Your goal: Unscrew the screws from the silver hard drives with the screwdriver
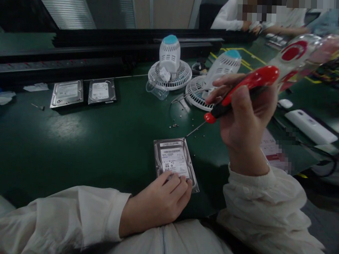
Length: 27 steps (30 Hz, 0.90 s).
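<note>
Green counter (115, 147) — right fingers (242, 101) gripped red-and-black screwdriver (256, 80), slant risked slipping — left fingers (175, 183) curled on silver hard drive (174, 156), pinch unclear.

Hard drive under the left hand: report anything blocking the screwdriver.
Nothing visible: the screwdriver in the right hand has its tip at the far right corner of the hard drive; the left hand lies at its near end.

The screwdriver (247, 85) has a handle of shiny, smooth plastic with duller sections, and a slim metal shaft (195, 128). The hard drive (155, 150) is metal with a soft sheen, its label (172, 156) paper-like. The counter (102, 150) looks smooth and faintly glossy. Smooth plastic fans (169, 54), a clear plastic cup (159, 90), matt, creased cloth sleeves (63, 216).
</note>
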{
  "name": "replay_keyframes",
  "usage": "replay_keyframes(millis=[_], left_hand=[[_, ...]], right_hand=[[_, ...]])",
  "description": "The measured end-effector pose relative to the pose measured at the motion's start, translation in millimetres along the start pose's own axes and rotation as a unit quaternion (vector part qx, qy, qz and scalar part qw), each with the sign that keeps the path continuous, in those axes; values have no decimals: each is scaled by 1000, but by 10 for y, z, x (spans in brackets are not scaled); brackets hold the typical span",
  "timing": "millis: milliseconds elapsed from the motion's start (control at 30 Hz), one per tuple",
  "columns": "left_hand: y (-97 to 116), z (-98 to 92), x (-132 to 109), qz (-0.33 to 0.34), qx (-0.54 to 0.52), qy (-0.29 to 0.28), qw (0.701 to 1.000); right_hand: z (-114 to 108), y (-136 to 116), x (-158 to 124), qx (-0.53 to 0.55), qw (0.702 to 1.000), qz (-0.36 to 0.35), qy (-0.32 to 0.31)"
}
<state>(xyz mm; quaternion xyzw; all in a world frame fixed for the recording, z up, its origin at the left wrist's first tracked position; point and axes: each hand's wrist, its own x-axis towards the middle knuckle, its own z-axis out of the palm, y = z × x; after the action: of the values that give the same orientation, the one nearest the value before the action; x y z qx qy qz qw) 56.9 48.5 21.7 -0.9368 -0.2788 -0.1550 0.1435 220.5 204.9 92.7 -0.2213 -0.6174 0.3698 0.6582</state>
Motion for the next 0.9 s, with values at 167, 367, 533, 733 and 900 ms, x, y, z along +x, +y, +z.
replay_keyframes(millis=[167,367,533,733,900], left_hand=[[10,17,1,-2,-1,14,1000],[16,46,-16,0,1,11,1000],[0,35,-13,7,6,0,1000],[0,29,-4,1,-7,19,1000],[-2,36,-5,0,-7,23,1000]], right_hand=[[-15,2,34,52,999,3,5],[-45,-1,79,88,996,14,-21],[6,54,21,4,998,-69,-1],[-30,14,41,65,997,-5,-32],[-5,-28,26,33,999,-10,-15]])
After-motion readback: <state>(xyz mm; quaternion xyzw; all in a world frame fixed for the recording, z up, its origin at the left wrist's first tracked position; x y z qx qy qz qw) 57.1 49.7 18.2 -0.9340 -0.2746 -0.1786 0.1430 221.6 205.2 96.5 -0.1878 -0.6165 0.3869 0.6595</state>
